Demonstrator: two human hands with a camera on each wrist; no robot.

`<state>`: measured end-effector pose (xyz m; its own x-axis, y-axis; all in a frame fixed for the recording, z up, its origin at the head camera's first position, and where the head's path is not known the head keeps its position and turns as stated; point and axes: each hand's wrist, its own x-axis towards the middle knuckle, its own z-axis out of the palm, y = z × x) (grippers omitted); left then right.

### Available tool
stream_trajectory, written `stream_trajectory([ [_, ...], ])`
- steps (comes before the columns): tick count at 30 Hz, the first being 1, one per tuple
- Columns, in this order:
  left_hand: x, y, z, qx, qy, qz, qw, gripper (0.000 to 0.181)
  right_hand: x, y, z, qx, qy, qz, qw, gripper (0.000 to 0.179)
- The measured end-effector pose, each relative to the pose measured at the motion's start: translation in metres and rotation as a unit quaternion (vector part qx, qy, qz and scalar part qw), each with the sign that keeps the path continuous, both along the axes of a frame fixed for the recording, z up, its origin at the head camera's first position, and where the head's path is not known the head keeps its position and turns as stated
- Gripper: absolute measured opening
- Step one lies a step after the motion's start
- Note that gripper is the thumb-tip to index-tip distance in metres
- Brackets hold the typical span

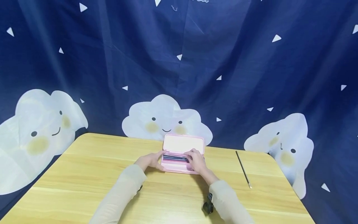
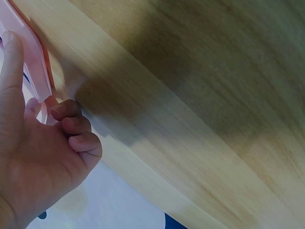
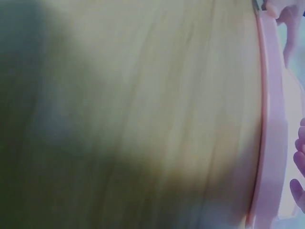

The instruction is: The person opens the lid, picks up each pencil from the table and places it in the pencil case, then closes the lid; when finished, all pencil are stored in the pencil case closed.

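An open pink pencil case (image 1: 179,170) lies on the table, its pale-lined lid (image 1: 183,143) tipped back. Dark pencils (image 1: 174,158) lie lengthwise in its rear part; the front part shows pale pink. My left hand (image 1: 152,161) grips the case's left end between thumb and fingers; in the left wrist view the thumb (image 2: 11,62) presses along the pink wall. Inside the right half, my right hand (image 1: 197,161) reaches down with bent fingers at the pencils' right ends. I cannot tell whether those fingers pinch a pencil. The right wrist view catches only their fingertips (image 3: 299,161).
A single dark pencil (image 1: 243,169) lies on the wooden table (image 1: 92,174) to the right of the case. Behind the table's far edge hangs a dark blue curtain (image 1: 156,62) with smiling clouds. A black wrist device (image 1: 208,205) sits below the right sleeve.
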<state>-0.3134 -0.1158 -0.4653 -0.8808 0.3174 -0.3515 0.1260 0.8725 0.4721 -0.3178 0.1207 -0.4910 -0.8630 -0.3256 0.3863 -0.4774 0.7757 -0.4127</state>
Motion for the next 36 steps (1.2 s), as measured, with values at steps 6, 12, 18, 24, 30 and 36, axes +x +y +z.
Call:
stream_trajectory([
  [6,0.001,-0.001,0.001,-0.002,0.0,0.003,1.0,0.098,0.004,0.013,0.006,-0.051,-0.008,0.008,0.9986,0.018],
  [12,0.001,-0.001,0.001,0.001,-0.001,0.001,1.0,0.098,0.009,0.034,0.012,-0.094,-0.029,0.006,0.9951,0.019],
  [18,0.001,-0.001,0.002,0.002,0.001,-0.002,1.0,0.097,0.013,0.057,0.011,-0.131,-0.039,-0.018,0.9905,0.017],
  [24,0.0,-0.001,0.0,0.003,0.001,0.001,1.0,0.099,0.016,0.075,0.007,-0.148,-0.025,-0.039,0.9879,0.019],
  [30,0.0,-0.001,-0.001,0.002,0.002,0.001,1.0,0.099,0.019,0.091,0.004,-0.168,-0.016,-0.052,0.9842,0.02],
  [36,0.0,0.001,-0.001,-0.002,0.004,-0.002,1.0,0.098,0.021,0.106,0.002,-0.169,-0.006,-0.062,0.9836,0.02],
])
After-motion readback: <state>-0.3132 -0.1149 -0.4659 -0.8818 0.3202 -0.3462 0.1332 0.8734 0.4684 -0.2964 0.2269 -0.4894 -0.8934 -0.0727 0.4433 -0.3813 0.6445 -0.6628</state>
